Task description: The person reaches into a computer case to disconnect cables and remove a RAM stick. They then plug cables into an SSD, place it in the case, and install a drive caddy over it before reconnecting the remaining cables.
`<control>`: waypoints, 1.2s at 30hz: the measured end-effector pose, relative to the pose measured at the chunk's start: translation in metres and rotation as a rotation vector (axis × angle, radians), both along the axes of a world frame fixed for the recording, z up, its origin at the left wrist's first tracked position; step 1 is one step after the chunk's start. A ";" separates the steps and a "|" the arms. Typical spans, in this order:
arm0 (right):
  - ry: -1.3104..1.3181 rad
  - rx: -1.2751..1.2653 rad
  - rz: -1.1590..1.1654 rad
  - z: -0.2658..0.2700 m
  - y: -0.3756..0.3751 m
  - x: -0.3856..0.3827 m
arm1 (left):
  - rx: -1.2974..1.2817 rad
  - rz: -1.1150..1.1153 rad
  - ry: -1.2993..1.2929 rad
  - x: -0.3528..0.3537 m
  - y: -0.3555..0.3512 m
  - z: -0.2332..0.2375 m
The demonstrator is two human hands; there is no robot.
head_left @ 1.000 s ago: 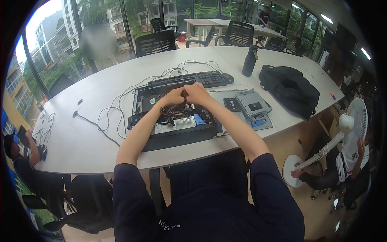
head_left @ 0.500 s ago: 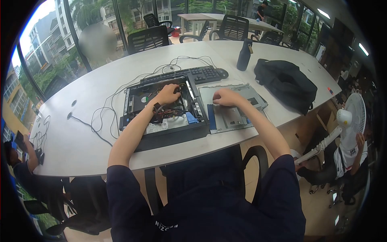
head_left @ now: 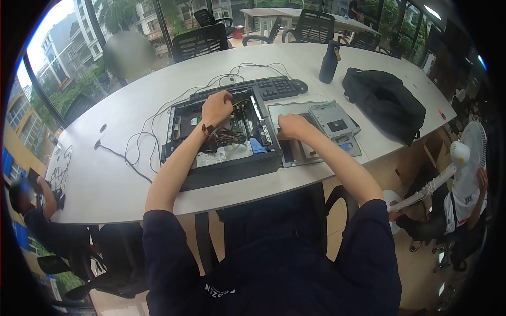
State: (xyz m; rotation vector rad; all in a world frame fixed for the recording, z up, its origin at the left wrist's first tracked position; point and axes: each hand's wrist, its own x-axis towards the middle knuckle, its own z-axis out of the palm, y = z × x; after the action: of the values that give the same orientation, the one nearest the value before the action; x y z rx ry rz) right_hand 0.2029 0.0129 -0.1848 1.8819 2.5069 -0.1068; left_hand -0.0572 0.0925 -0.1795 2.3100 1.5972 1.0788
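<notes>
- Wide white oval table [head_left: 105,174] fills the view, with glass walls and black office chairs behind it.
- Fingers of the left hand [head_left: 217,108] are bent downward at the far end of the open black desktop computer case [head_left: 221,158]. They are hidden behind the knuckles, so I cannot tell whether they grip anything.
- Fingers of the right hand [head_left: 292,126] are loosely bent, with the tips resting on the flat grey metal side panel [head_left: 311,152]. Nothing is clasped between them.
- That case lies flat near the table's front edge, directly before the person, with coloured wires bundled inside. The panel lies just beside it on the right.
- On the panel's far part sits a silver metal drive cage [head_left: 334,120], close to the right hand.
- Just beyond the case lie a black keyboard [head_left: 263,88] and a black mouse [head_left: 300,86].
- Thin cables [head_left: 139,145] loop over the tabletop left of the case.
- Farther right lies a black backpack [head_left: 385,105], with a dark bottle [head_left: 329,62] upright behind it.
- Off the table's right edge, another person's hand rests on what looks like a white pedestal fan [head_left: 469,155].
</notes>
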 end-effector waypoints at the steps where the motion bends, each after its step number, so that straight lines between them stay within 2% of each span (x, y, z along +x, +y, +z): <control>1: 0.003 0.005 -0.011 0.000 0.001 0.000 | -0.022 0.007 0.057 0.000 -0.001 0.000; 5: -0.020 0.077 0.034 -0.003 0.000 -0.001 | -0.041 -0.050 0.124 -0.001 0.004 -0.008; 7: -0.029 0.118 0.009 -0.004 0.001 -0.002 | -0.004 -0.230 0.202 -0.001 0.007 -0.010; 14: -0.017 0.080 0.055 -0.002 0.001 0.003 | -0.034 -0.246 0.270 -0.002 0.006 -0.009; 17: -0.036 0.090 0.043 -0.004 0.002 0.010 | 0.010 -0.263 0.306 -0.002 0.009 -0.013; 20: 0.002 0.150 0.024 0.002 0.003 0.018 | 0.150 -0.186 0.397 -0.002 0.008 -0.013; 22: 0.328 0.197 0.079 0.016 0.007 0.027 | 0.017 -0.229 0.361 -0.004 0.013 -0.013; 23: 0.435 0.242 0.070 0.025 0.007 0.027 | 0.016 -0.232 0.361 -0.004 0.013 -0.015; 24: 0.436 0.239 0.067 0.032 0.013 0.029 | 0.025 -0.266 0.347 -0.005 0.012 -0.016; 26: 0.643 0.547 0.302 0.045 0.027 0.031 | 0.036 -0.298 0.334 -0.004 0.009 -0.011; 27: 0.644 0.546 0.300 0.056 0.021 0.025 | -0.018 -0.261 0.417 -0.003 0.004 -0.005; 29: 0.961 0.344 0.135 0.085 0.006 0.002 | -0.072 -0.223 0.503 -0.003 -0.003 0.005; 32: 0.917 0.427 0.240 0.076 0.023 -0.020 | -0.170 -0.330 0.545 -0.007 -0.004 0.012; 33: 0.960 0.324 0.174 0.081 0.018 -0.032 | -0.207 -0.346 0.573 -0.009 -0.001 0.008; 35: 0.899 0.412 0.164 0.071 0.030 -0.050 | -0.243 -0.362 0.605 -0.013 0.008 -0.004; 36: 0.877 0.439 0.161 0.063 0.040 -0.057 | -0.175 -0.377 0.640 -0.016 0.013 -0.013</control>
State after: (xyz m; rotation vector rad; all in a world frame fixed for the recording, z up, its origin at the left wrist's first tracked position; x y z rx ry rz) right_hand 0.1460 0.0529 -0.1217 2.0793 3.4858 -0.5236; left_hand -0.0729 0.1052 -0.1924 2.8232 1.2415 0.1091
